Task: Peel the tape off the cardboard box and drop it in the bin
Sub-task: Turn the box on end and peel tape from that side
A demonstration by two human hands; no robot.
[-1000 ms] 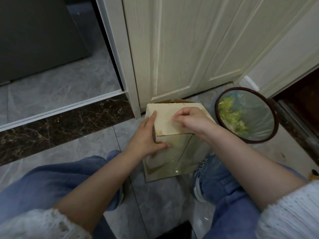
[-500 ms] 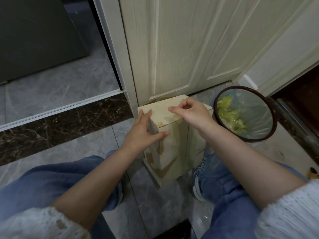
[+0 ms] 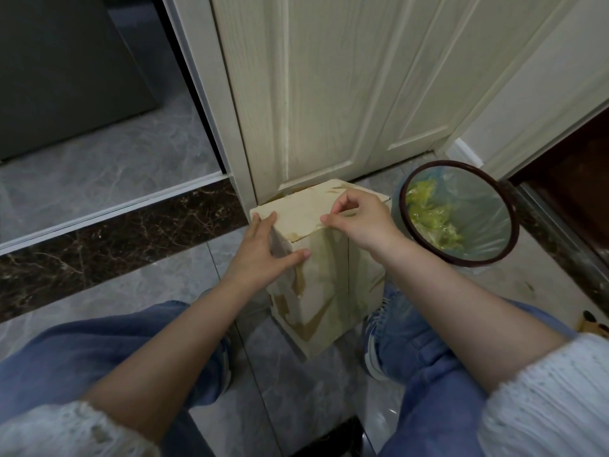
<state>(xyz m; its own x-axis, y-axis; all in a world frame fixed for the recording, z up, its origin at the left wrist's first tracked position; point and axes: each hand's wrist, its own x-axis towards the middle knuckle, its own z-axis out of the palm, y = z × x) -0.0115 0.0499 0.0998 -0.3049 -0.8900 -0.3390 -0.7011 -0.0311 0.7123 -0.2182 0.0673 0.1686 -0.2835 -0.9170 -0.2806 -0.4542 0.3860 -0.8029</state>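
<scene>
A pale cardboard box [image 3: 324, 291] stands upright on the floor between my knees, patches of brown showing where its surface is torn. Clear tape [image 3: 324, 255] runs over its top edge and down the front face. My left hand [image 3: 263, 255] grips the box's upper left corner, thumb across the front. My right hand [image 3: 359, 219] rests on the top of the box, its fingertips pinching at the tape by the front edge. The round bin [image 3: 507, 206] with a dark rim and a blue liner stands just right of the box, holding crumpled yellow-green tape.
A cream panelled door [image 3: 329, 94] stands directly behind the box. A dark marble threshold strip [image 3: 115, 239] crosses the grey tiled floor at left. My knees in blue jeans flank the box. A dark doorway opens at far right.
The box has been turned and tipped upright, one corner now facing me. My right hand shifted to the top's front edge and pinches there. The left hand kept its grip on the left corner.
</scene>
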